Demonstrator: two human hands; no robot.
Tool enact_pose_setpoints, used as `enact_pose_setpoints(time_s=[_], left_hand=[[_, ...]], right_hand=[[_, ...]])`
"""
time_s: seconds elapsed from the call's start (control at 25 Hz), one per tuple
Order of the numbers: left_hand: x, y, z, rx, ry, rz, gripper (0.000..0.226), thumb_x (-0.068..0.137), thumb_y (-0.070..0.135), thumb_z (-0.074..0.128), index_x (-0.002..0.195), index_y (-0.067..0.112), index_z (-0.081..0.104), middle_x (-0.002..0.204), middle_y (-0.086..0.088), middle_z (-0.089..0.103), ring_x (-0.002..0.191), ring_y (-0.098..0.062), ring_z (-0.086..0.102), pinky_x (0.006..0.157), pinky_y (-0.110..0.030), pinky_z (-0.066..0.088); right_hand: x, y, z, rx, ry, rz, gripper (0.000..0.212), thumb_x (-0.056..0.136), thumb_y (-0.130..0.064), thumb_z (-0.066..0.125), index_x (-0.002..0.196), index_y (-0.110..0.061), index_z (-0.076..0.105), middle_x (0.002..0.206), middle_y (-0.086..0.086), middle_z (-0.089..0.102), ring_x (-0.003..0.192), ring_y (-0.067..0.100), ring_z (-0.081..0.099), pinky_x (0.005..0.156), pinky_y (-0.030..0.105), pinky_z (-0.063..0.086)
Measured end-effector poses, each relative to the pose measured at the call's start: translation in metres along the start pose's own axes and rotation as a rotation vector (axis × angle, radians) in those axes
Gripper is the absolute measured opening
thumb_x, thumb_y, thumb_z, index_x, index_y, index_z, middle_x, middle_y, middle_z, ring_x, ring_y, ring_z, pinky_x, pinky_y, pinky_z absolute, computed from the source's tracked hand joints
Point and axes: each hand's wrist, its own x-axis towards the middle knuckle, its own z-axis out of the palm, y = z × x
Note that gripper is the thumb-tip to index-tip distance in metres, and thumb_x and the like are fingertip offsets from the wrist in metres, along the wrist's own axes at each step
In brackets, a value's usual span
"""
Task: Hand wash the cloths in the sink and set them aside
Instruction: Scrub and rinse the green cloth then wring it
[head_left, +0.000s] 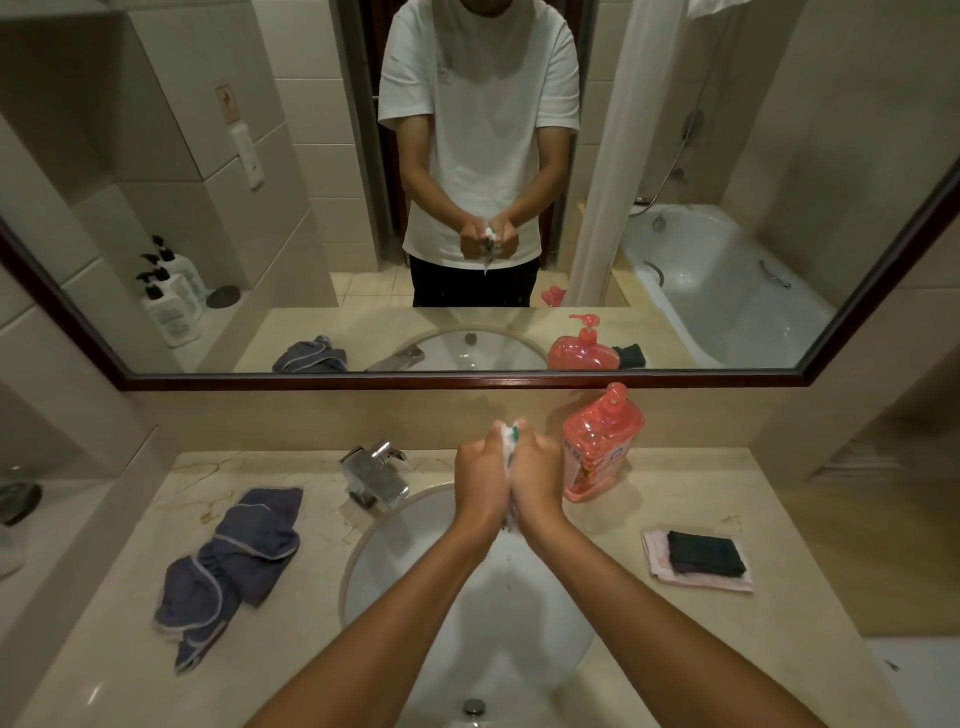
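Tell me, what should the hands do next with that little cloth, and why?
Probably keep wringing the cloth over the sink. Both the left hand and right hand grip it tight above the bowl, so drips would fall in.

Beige marble counter (675, 499) with white round sink (395, 551) set in. Left of sink: crumpled blue-grey cloth (234, 566). Chrome faucet (374, 475) at back. Right: pink soap pump bottle (597, 447) upright; folded pink cloth (696, 579) with a black cloth (706, 553) on top.

Cloth (511, 451) mostly hidden between hands (511, 480)
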Motion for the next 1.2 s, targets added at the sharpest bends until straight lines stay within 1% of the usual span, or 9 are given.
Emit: enact_pose_setpoints(time_s=[0.2,0.36,0.56,0.64,0.72,0.8,0.92,1.0,1.2], left_hand=[[0.009,0.004,-0.004,0.007,-0.008,-0.02,0.063,0.105,0.035,0.046,0.044,0.02,0.05,0.043,0.009,0.047,0.041,-0.005,0.043,0.051,-0.025,0.033],[0.01,-0.002,-0.009,0.006,-0.138,-0.029,0.053,0.103,0.053,0.042,0.065,0.02,0.057,0.06,0.003,0.061,0.06,-0.014,0.06,0.062,-0.031,0.047],[0.019,-0.004,-0.016,-0.066,-0.222,0.031,0.037,0.105,0.039,0.048,0.089,0.014,0.069,0.092,-0.021,0.073,0.085,-0.028,0.072,0.075,-0.039,0.058],[0.019,-0.004,-0.02,-0.092,-0.179,0.08,0.038,0.106,0.041,0.043,0.096,0.015,0.068,0.094,-0.017,0.073,0.087,-0.026,0.072,0.072,-0.039,0.059],[0.014,-0.003,-0.021,-0.192,-0.2,0.111,0.039,0.102,0.048,0.042,0.104,0.018,0.068,0.095,-0.007,0.074,0.091,-0.021,0.073,0.071,-0.031,0.058],[0.011,-0.003,-0.02,-0.289,-0.256,0.137,0.039,0.101,0.049,0.045,0.11,0.017,0.067,0.101,-0.005,0.075,0.097,-0.019,0.073,0.076,-0.027,0.058],[0.008,-0.002,-0.021,-0.315,-0.275,0.181,0.03,0.097,0.039,0.051,0.11,0.015,0.064,0.104,-0.009,0.073,0.098,-0.021,0.071,0.081,-0.03,0.058],[0.008,0.0,-0.026,-0.313,-0.213,0.185,0.025,0.089,0.032,0.052,0.104,0.014,0.062,0.097,-0.004,0.07,0.089,-0.014,0.066,0.074,-0.024,0.054],[-0.004,-0.001,-0.014,-0.246,-0.137,0.004,0.03,0.104,0.042,0.048,0.087,0.019,0.058,0.08,0.0,0.064,0.068,-0.009,0.066,0.051,-0.023,0.049]], right_hand=[[-0.008,0.0,0.002,-0.019,-0.052,-0.03,0.046,0.104,-0.029,0.047,0.065,-0.01,0.061,0.055,-0.001,0.057,0.055,0.013,0.055,0.055,0.028,0.041],[-0.005,0.0,-0.009,0.021,-0.129,-0.068,0.042,0.105,-0.03,0.045,0.068,-0.017,0.058,0.061,-0.004,0.059,0.057,0.008,0.059,0.06,0.027,0.046],[-0.002,-0.002,-0.023,0.107,-0.217,-0.071,0.032,0.103,-0.017,0.049,0.075,-0.017,0.065,0.074,-0.001,0.065,0.068,0.007,0.064,0.059,0.016,0.048],[0.0,-0.005,-0.029,0.198,-0.167,-0.069,0.029,0.1,-0.014,0.052,0.08,-0.019,0.073,0.079,-0.002,0.07,0.075,0.009,0.067,0.061,0.017,0.051],[0.001,-0.004,-0.031,0.263,-0.168,0.004,0.019,0.101,-0.024,0.053,0.104,-0.017,0.071,0.1,0.001,0.072,0.095,0.013,0.066,0.077,0.026,0.055],[-0.001,0.001,-0.03,0.34,-0.29,0.233,0.032,0.1,-0.041,0.054,0.119,-0.019,0.067,0.114,0.004,0.072,0.107,0.02,0.067,0.093,0.043,0.054],[-0.001,0.003,-0.031,0.559,-0.401,0.421,0.034,0.099,-0.039,0.056,0.119,-0.015,0.07,0.115,0.015,0.073,0.099,0.028,0.074,0.078,0.047,0.06],[0.003,0.002,-0.032,0.6,-0.318,0.34,0.02,0.097,-0.025,0.062,0.113,-0.013,0.065,0.111,0.019,0.071,0.092,0.03,0.074,0.066,0.04,0.061],[0.006,-0.006,-0.033,0.147,-0.146,-0.132,0.024,0.091,-0.021,0.072,0.107,-0.021,0.054,0.109,0.008,0.062,0.1,0.024,0.067,0.079,0.043,0.061]])
